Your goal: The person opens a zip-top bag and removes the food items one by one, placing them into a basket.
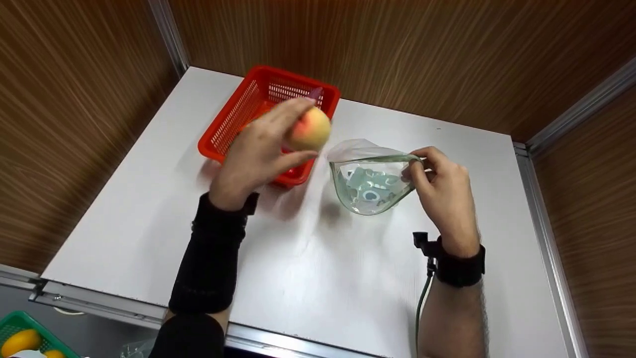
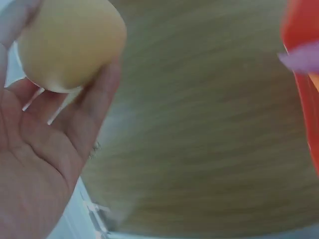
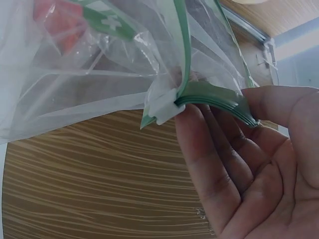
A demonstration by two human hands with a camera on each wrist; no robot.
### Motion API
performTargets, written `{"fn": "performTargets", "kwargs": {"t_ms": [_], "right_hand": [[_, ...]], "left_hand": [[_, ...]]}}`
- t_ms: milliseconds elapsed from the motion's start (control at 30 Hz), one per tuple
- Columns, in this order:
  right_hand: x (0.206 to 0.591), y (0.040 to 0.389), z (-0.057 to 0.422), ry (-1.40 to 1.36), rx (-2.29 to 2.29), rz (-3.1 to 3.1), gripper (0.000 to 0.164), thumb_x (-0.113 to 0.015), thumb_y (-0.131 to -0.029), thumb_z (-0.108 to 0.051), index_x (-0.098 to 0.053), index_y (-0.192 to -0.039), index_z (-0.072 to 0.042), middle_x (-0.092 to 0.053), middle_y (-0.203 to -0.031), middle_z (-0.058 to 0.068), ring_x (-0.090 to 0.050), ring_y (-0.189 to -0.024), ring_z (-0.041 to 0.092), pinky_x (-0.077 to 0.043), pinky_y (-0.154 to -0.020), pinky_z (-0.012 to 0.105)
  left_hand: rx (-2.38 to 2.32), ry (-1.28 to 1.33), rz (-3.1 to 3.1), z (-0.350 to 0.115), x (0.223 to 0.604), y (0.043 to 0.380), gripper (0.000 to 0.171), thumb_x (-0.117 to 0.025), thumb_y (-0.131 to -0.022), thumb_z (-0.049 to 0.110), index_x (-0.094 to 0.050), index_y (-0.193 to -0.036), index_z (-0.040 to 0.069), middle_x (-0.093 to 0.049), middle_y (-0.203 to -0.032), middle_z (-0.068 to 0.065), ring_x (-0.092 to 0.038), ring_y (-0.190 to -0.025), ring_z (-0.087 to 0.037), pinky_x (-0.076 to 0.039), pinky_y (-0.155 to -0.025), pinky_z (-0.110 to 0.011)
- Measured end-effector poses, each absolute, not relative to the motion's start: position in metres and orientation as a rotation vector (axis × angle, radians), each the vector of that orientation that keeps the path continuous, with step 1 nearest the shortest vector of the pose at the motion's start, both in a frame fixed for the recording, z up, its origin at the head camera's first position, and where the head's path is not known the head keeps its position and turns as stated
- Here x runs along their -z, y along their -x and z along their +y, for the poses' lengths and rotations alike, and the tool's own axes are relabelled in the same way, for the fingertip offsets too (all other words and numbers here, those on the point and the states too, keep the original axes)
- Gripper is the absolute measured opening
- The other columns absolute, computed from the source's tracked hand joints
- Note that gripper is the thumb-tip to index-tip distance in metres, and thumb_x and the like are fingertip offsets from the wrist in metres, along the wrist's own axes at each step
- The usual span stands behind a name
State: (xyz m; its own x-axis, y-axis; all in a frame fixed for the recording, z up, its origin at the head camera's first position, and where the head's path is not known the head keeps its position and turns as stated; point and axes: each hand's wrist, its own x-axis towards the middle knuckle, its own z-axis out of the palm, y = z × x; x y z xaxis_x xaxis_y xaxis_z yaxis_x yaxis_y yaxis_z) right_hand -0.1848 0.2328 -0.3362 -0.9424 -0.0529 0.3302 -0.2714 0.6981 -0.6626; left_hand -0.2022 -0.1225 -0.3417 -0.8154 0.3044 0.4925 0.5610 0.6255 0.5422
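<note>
My left hand [image 1: 261, 149] grips a yellow-and-red peach [image 1: 314, 130] above the right side of the red basket [image 1: 226, 107]. In the left wrist view the peach [image 2: 72, 42] sits between thumb and fingers, away from the palm. My right hand [image 1: 439, 186] pinches the right corner of a clear zip bag [image 1: 365, 199] with a green rim, its mouth held wide. A white slider [image 3: 164, 105] shows beside the right fingers in the right wrist view. Printed shapes are visible on the bag. Inside the basket, a purple-pink item [image 1: 315, 93] pokes up at the back; my left hand hides other contents.
The white tabletop [image 1: 318, 278] is enclosed by wood-grain panels [image 1: 397, 54] at the back and sides. Below the front left edge stands a green basket [image 1: 37, 325] with yellow fruit [image 1: 21, 342]. A cable [image 1: 421, 303] runs along my right forearm.
</note>
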Motion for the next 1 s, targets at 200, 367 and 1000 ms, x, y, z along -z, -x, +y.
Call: {"fn": "performTargets", "kwargs": {"t_ms": [200,367,1000], "right_hand": [[0.338,0.184,0.234,-0.250,-1.082,-2.646,0.023,-0.062,-0.114,-0.008,-0.084,-0.121,-0.004,-0.090,-0.099,0.015,-0.080,-0.077,0.003,-0.054,-0.071,0.006],[0.338,0.184,0.234,-0.258,-1.092,-2.664,0.024,-0.062,-0.115,-0.008,-0.084,-0.123,-0.003,-0.090,-0.103,0.017,-0.083,-0.082,0.012,-0.055,-0.072,0.005],[0.351,0.197,0.230,-0.226,-0.988,-2.776,0.027,-0.061,-0.116,-0.014,-0.082,-0.131,-0.004,-0.090,-0.110,0.017,-0.088,-0.096,0.030,-0.053,-0.074,0.013]], "left_hand": [[1.008,0.403,-2.694,-0.139,0.367,0.240,0.087,-0.095,-0.102,0.032,-0.052,-0.178,0.020,-0.056,-0.180,-0.010,-0.064,-0.160,-0.034,-0.051,-0.137,-0.052],[0.966,0.196,-2.770,-0.154,0.392,0.263,0.088,-0.093,-0.104,0.027,-0.049,-0.179,0.015,-0.054,-0.182,-0.014,-0.061,-0.163,-0.040,-0.048,-0.138,-0.058],[0.760,0.174,-2.980,-0.168,0.424,0.278,0.081,-0.085,-0.110,0.026,-0.046,-0.178,0.004,-0.054,-0.178,-0.026,-0.058,-0.162,-0.049,-0.047,-0.137,-0.064]]}}
